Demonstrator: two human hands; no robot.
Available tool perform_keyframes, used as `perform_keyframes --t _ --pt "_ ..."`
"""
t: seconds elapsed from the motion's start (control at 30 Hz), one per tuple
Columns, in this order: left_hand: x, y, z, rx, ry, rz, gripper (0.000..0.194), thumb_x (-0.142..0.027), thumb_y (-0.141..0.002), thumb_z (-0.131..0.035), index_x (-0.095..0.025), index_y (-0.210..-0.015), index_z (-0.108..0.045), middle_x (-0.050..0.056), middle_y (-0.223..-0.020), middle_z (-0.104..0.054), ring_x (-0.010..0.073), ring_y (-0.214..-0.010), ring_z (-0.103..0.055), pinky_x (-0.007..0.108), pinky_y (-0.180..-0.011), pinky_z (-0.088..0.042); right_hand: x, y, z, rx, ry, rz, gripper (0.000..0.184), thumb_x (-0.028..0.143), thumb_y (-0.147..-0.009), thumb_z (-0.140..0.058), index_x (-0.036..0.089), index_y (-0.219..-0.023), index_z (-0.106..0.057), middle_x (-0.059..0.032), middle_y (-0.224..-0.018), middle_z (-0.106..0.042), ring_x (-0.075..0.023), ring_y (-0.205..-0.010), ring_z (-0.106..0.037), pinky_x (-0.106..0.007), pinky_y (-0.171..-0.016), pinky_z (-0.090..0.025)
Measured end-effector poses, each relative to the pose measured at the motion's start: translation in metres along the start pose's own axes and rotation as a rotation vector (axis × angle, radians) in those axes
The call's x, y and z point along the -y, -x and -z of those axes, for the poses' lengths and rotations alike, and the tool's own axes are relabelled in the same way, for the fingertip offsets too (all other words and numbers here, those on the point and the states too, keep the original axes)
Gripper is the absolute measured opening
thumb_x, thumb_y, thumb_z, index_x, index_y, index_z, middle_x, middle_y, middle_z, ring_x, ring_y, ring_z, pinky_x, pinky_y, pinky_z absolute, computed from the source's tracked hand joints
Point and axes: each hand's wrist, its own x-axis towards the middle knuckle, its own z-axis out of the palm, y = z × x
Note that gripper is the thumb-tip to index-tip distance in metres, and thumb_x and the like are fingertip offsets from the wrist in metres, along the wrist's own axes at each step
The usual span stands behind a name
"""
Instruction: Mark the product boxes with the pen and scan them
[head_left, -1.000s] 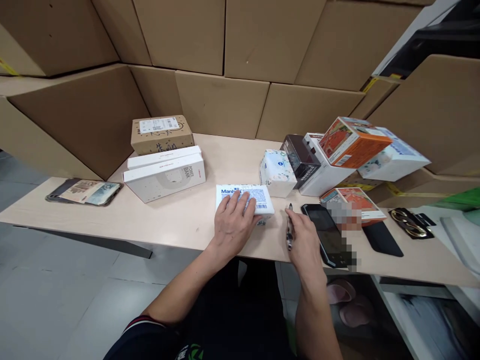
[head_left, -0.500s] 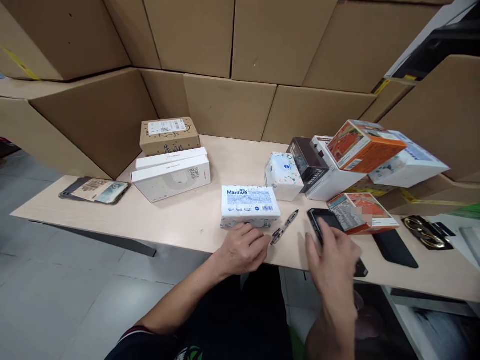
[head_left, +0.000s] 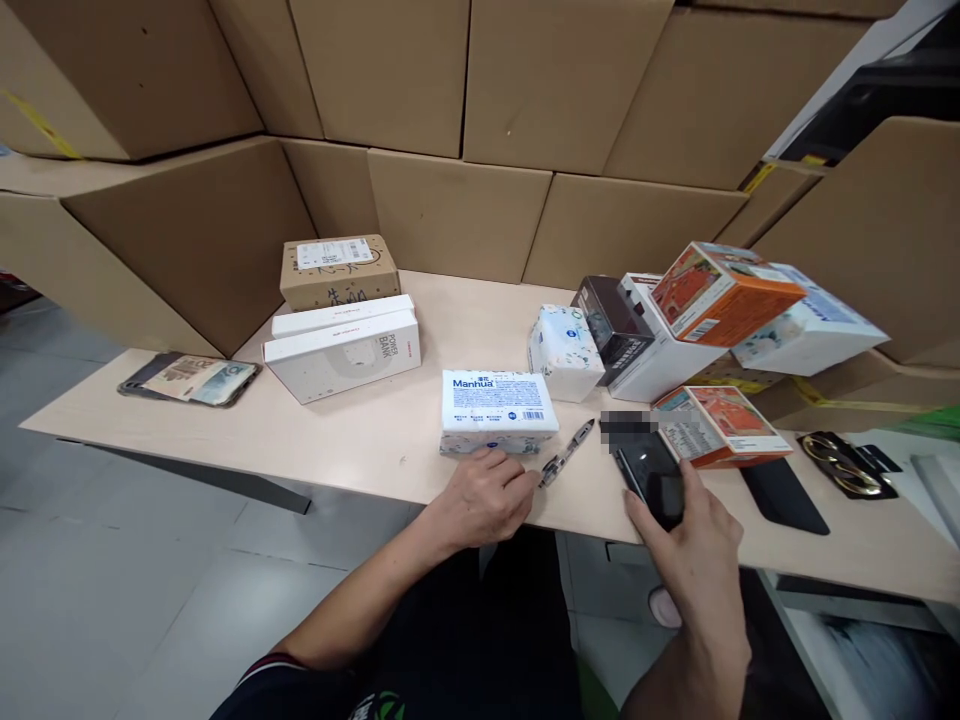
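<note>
My left hand (head_left: 491,500) rests at the table's front edge, its fingers curled in with nothing visible in them. Just behind it lies a white tissue pack (head_left: 499,405) with blue print. A patterned pen (head_left: 568,452) slants across the table, its near end beside my left fingers. My right hand (head_left: 694,525) grips the near end of a black smartphone (head_left: 649,478), thumb on its left side and fingers on its right. The phone's far end is blurred out by blocks.
White power bank boxes (head_left: 345,355) and a brown carton (head_left: 341,275) stand at left, near banknotes on a dark case (head_left: 191,380). Orange boxes (head_left: 724,425), another tissue pack (head_left: 566,350), a black pouch (head_left: 784,495) and sunglasses (head_left: 844,465) are right. Cardboard walls (head_left: 457,215) rise behind.
My right hand has shifted right and toward me, from over the phone to a grip on its near end, uncovering its screen. My left hand stays where it was.
</note>
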Motion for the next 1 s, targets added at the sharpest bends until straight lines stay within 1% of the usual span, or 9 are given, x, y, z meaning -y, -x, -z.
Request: perform_keyframes --t 0.07,0.17,0.33,0.4,0.47,0.57,0.67,0.8,1.0 --pt "0.0 0.0 0.001 -0.013 0.016 0.01 0.017 -0.014 -0.092 -0.052 -0.013 -0.095 -0.069 0.004 -0.07 -0.066 0.0173 -0.065 -0.063 0.03 -0.06 -0.05 0.011 0.005 0.0 -0.048 -0.085 -0.001 0.096 0.075 -0.084 -0.05 0.004 -0.148 -0.048 -0.029 -0.126 -0.064 -0.0426 -0.119 -0.058 -0.063 -0.101 -0.043" --pt "-0.003 -0.003 0.001 -0.076 0.109 0.065 0.018 -0.013 -0.092 -0.053 -0.013 -0.102 -0.068 0.006 -0.079 -0.071 0.0177 -0.068 -0.065 0.031 -0.062 -0.054 0.03 0.015 0.0 -0.106 -0.232 -0.036 0.09 0.065 -0.082 -0.063 0.011 -0.151 -0.044 -0.0245 -0.139 -0.059 -0.0391 -0.129 -0.055 -0.06 -0.106 -0.043" --pt "-0.011 -0.007 0.0 -0.231 0.302 0.188 0.039 -0.017 -0.096 -0.054 -0.015 -0.135 -0.056 0.009 -0.1 -0.074 0.0184 -0.085 -0.07 0.033 -0.074 -0.061 0.065 0.022 -0.011 -0.159 -0.533 -0.114 0.083 0.048 -0.081 -0.074 0.02 -0.153 -0.043 -0.0165 -0.149 -0.053 -0.0326 -0.138 -0.051 -0.055 -0.114 -0.041" --pt "-0.013 -0.007 0.001 -0.212 0.321 0.202 0.05 -0.022 -0.097 -0.056 -0.015 -0.146 -0.046 0.011 -0.106 -0.073 0.0203 -0.093 -0.07 0.036 -0.08 -0.062 0.078 0.021 -0.019 -0.155 -0.661 -0.101 0.082 0.043 -0.082 -0.075 0.021 -0.153 -0.041 -0.0157 -0.152 -0.05 -0.0311 -0.141 -0.048 -0.054 -0.117 -0.039" --pt "-0.013 -0.006 0.002 -0.157 0.338 0.209 0.06 -0.027 -0.098 -0.057 -0.014 -0.152 -0.037 0.014 -0.113 -0.071 0.0227 -0.1 -0.07 0.038 -0.085 -0.062 0.089 0.02 -0.028 -0.162 -0.728 -0.069 0.082 0.041 -0.082 -0.075 0.02 -0.153 -0.04 -0.0163 -0.152 -0.049 -0.0307 -0.143 -0.047 -0.054 -0.118 -0.038" --pt "-0.01 -0.004 0.004 -0.103 0.368 0.229 0.07 -0.035 -0.1 -0.055 -0.014 -0.159 -0.024 0.017 -0.122 -0.068 0.0251 -0.109 -0.069 0.04 -0.09 -0.062 0.098 0.018 -0.041 -0.175 -0.73 0.007 0.082 0.042 -0.083 -0.073 0.019 -0.153 -0.039 -0.0182 -0.152 -0.049 -0.0315 -0.143 -0.046 -0.055 -0.118 -0.039" --pt "-0.008 -0.003 0.004 -0.113 0.385 0.236 0.077 -0.04 -0.101 -0.053 -0.015 -0.162 -0.013 0.019 -0.13 -0.065 0.0275 -0.116 -0.068 0.043 -0.094 -0.061 0.1 0.018 -0.049 -0.179 -0.707 0.08 0.083 0.043 -0.083 -0.073 0.018 -0.154 -0.037 -0.0194 -0.151 -0.049 -0.0328 -0.143 -0.046 -0.058 -0.117 -0.039" --pt "-0.008 -0.003 0.004 -0.099 0.413 0.26 0.079 -0.041 -0.101 -0.053 -0.016 -0.162 -0.01 0.02 -0.135 -0.062 0.0288 -0.12 -0.066 0.045 -0.096 -0.06 0.099 0.019 -0.05 -0.178 -0.676 0.127 0.082 0.043 -0.084 -0.073 0.019 -0.153 -0.037 -0.0199 -0.151 -0.048 -0.034 -0.143 -0.045 -0.06 -0.116 -0.039" --pt "-0.007 -0.003 0.003 -0.066 0.438 0.289 0.079 -0.039 -0.101 -0.053 -0.019 -0.163 -0.009 0.019 -0.137 -0.06 0.0295 -0.123 -0.064 0.046 -0.096 -0.06 0.099 0.019 -0.048 -0.162 -0.686 0.116 0.081 0.049 -0.084 -0.071 0.019 -0.152 -0.038 -0.0191 -0.15 -0.048 -0.0343 -0.141 -0.047 -0.059 -0.114 -0.041"
